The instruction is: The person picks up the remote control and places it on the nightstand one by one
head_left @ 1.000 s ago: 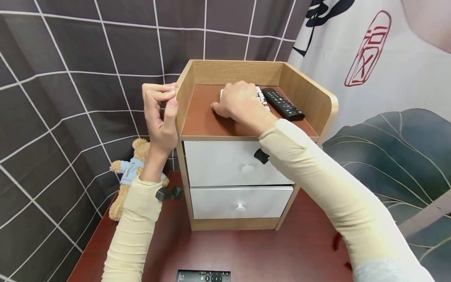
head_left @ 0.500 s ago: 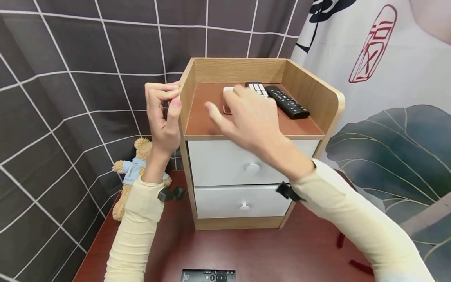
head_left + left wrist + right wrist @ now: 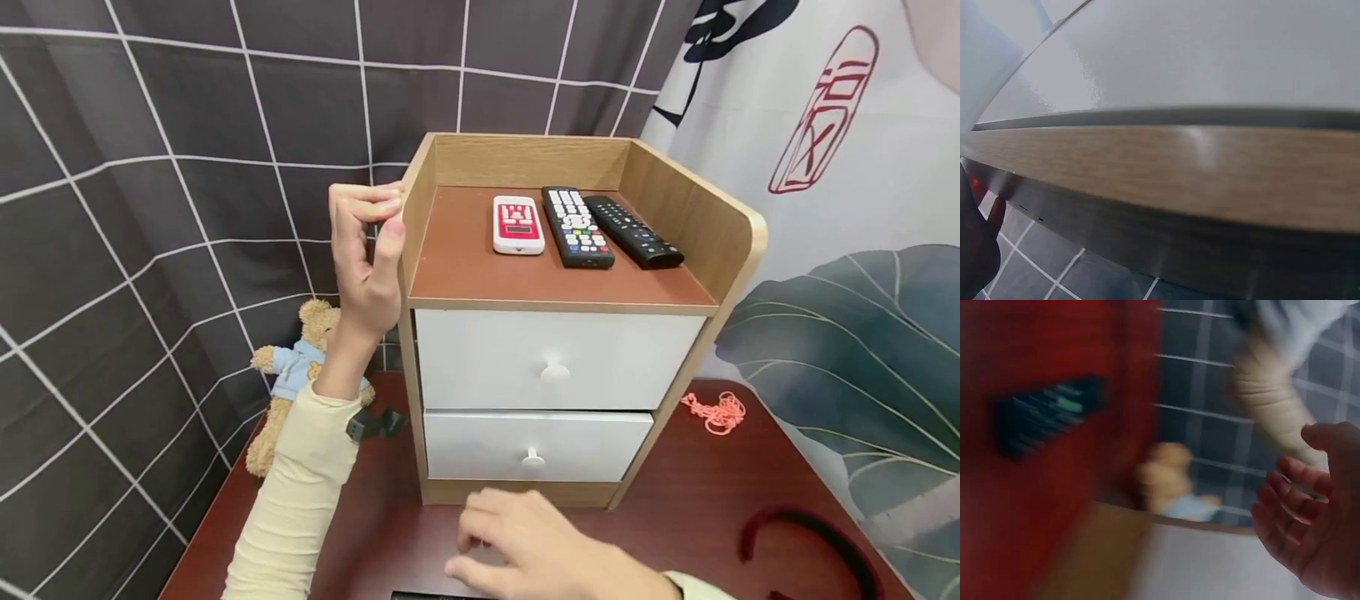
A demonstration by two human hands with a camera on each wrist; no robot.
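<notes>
My left hand point(image 3: 366, 262) rests its fingertips and thumb against the outer left side of a small wooden cabinet point(image 3: 487, 358) with two white drawers. In the left wrist view, a fingertip meets that side panel point(image 3: 1116, 219). My right hand point(image 3: 536, 542) is low in front of the cabinet, fingers loosely bent and holding nothing. Just below it, at the head view's bottom edge, shows a black remote control point(image 3: 427, 596), blurred in the right wrist view. On the cabinet top lie a red-and-white remote point(image 3: 518, 225), a black remote with white buttons point(image 3: 576, 227) and another black remote point(image 3: 633, 232).
A teddy bear point(image 3: 300, 367) in a blue top sits left of the cabinet. On the dark red table point(image 3: 675, 475), right side, are a coral-coloured cord point(image 3: 718, 412) and a curved dark red strip point(image 3: 825, 533). A checked curtain point(image 3: 187, 250) hangs behind.
My right hand has left the cabinet top and come down toward the table front, uncovering the red-and-white remote. My left hand stays at the cabinet's side. The head view has shifted slightly.
</notes>
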